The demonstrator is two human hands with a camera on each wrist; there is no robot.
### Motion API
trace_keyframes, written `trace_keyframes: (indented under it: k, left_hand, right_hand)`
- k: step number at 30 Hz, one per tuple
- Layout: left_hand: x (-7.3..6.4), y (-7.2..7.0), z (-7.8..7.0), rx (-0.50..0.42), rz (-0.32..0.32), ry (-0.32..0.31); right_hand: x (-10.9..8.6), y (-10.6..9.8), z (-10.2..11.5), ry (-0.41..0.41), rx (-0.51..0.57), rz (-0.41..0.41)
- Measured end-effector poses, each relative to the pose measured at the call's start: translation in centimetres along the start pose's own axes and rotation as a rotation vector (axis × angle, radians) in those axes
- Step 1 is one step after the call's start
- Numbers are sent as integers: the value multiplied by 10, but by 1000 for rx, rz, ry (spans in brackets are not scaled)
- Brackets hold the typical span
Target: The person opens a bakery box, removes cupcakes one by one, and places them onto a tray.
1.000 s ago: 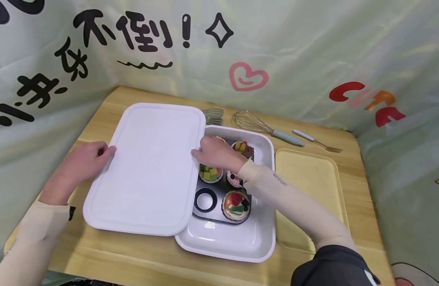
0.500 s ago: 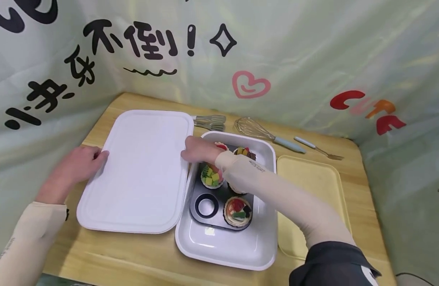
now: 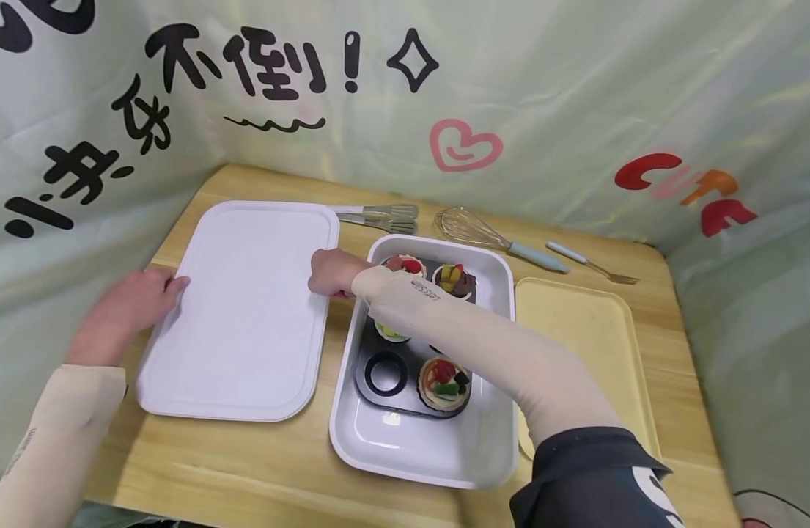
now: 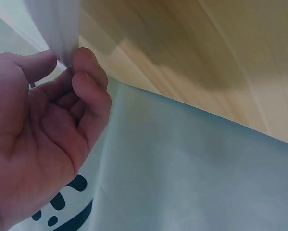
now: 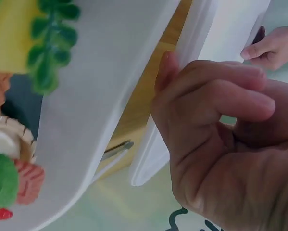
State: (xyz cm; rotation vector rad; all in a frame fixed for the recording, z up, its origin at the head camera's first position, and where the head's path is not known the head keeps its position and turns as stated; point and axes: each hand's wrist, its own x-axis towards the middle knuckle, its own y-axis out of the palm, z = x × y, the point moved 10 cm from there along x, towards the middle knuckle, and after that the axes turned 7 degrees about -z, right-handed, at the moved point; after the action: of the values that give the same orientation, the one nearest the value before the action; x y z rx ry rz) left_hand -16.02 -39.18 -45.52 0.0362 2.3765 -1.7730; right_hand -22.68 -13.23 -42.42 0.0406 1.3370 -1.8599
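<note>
A white rectangular lid (image 3: 240,308) is held level over the left part of the table in the head view. My left hand (image 3: 130,304) pinches its left edge between thumb and fingers, as the left wrist view also shows, where the lid (image 4: 55,24) hangs from above. My right hand (image 3: 335,273) grips the right edge with curled fingers. Under the right forearm stands a white deep tray (image 3: 437,473), uncovered. Inside it lies a dark muffin tin (image 3: 411,405) with several topped cupcakes, such as the fruit cupcake (image 3: 444,383). One front cup (image 3: 386,374) holds no cake. The forearm hides some cakes.
Behind the lid lie grey-tipped utensils (image 3: 391,220), partly covered by it. A whisk (image 3: 497,238) and a fork (image 3: 592,262) lie along the back. A yellow tray (image 3: 576,315) is right of the white tray. A printed curtain (image 3: 543,81) stands close behind the table.
The lid has moved left, off the white tray it overlapped, and a strip of table now shows between them. Both hands went with it, the right hand farthest.
</note>
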Motion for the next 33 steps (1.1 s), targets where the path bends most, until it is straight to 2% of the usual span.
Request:
trace_keyframes:
  k: [5, 11, 19, 26, 33]
  left_hand:
    - [1, 0, 7, 0, 15, -9]
    - [-3, -1, 16, -24, 22, -19]
    - [7, -8, 15, -35, -14, 22]
    - [11, -16, 23, 0, 20, 14]
    - [11, -13, 32, 14, 48, 4]
  right_hand:
    - [3, 7, 2, 45, 8, 39]
    - [6, 18, 6, 75, 74, 71]
    - [6, 24, 6, 151, 238, 152]
    - [16, 26, 14, 190, 299, 223]
    - [26, 32, 19, 211, 297, 240]
